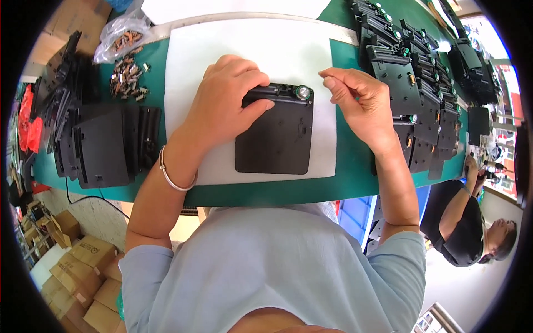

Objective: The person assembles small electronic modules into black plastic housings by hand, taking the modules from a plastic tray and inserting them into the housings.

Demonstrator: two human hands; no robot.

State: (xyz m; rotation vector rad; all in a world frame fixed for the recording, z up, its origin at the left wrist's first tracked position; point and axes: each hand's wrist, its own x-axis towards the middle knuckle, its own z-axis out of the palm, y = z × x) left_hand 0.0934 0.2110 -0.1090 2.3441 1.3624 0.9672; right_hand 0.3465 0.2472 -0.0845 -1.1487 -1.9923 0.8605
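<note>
A flat black plastic panel [275, 139] lies on a white sheet in front of me, with a thick tubular bar along its far edge. At that bar's right end sits a round silver and green part [302, 92]. My left hand [227, 94] grips the bar's left end, thumb on the near side and fingers over the far side. To the right of the panel, apart from it, my right hand [361, 100] is raised with thumb and forefinger pinched together. Whatever may be between those fingertips is too small to make out.
Stacked black panels [102, 144] stand at the left. Beyond them lie a pile of small metal parts [129, 77] and a clear plastic bag [123, 40]. Rows of similar panels [391, 83] cover the right side. A co-worker [461, 222] sits at the far right.
</note>
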